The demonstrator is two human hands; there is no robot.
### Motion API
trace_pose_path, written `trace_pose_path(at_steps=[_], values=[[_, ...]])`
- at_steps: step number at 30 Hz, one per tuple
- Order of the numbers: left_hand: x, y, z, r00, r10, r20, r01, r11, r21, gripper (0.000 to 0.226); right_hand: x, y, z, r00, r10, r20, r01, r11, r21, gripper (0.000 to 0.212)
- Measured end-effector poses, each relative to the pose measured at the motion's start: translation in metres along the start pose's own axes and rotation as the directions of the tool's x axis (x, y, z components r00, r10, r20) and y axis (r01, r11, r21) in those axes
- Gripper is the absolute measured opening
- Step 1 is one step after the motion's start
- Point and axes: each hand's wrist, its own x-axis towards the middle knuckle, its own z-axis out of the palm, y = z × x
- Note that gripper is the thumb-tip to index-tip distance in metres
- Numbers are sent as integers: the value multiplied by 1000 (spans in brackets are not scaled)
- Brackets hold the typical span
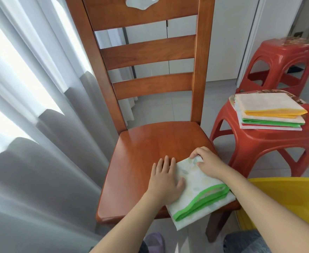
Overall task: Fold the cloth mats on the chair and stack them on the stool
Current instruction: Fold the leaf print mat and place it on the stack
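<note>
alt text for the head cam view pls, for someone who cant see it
A person folds a green-edged cloth mat on a wooden chair: left hand pressing flat, right hand pinching its far corner. Folded mats are stacked on a red stool to the right.

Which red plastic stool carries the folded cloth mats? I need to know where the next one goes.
The nearer red plastic stool, beside the wooden chair; the farther red stool bears no folded mats.
</note>
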Motion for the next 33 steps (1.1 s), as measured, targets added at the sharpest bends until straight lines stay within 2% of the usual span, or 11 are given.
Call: trace_pose_path(at_steps=[4,5,8,10,14,18,21,24,27,30,33], values=[[-4,1,18,999,14,-41,-13,999,30,77,-16,1,11,997,-49,-51,31,951,-307,29],[-5,1,17,999,14,-50,-13,1000,29,76,-23,1,13,998,-48,-30,33,921,-387,37],[-6,0,17,997,23,-77,-21,999,25,82,-49,4,18,991,-120,53,129,809,-573,86],[-6,-1,16,996,41,-75,-39,999,34,77,-59,11,16,991,-102,84,132,779,-613,95],[-12,-9,11,973,216,-86,-212,976,58,75,-64,27,5,998,-1,68,39,824,-565,100],[-28,-25,5,917,390,-77,-390,921,23,80,-69,21,6,999,47,-19,-50,818,-573,62],[-44,-33,0,895,446,11,-446,895,-28,73,-81,12,10,983,53,-178,-138,852,-506,53],[-62,-33,1,870,468,156,-471,882,-22,76,-99,10,15,953,87,-289,-219,858,-465,49],[-71,-27,1,864,450,227,-462,887,-3,93,-116,8,15,958,144,-248,-240,876,-418,49],[-78,-16,-3,877,401,263,-426,904,43,110,-130,6,16,959,203,-199,-259,912,-318,49],[-89,0,4,902,360,237,-403,900,168,114,-142,4,22,941,250,-227,-277,956,-95,49]])
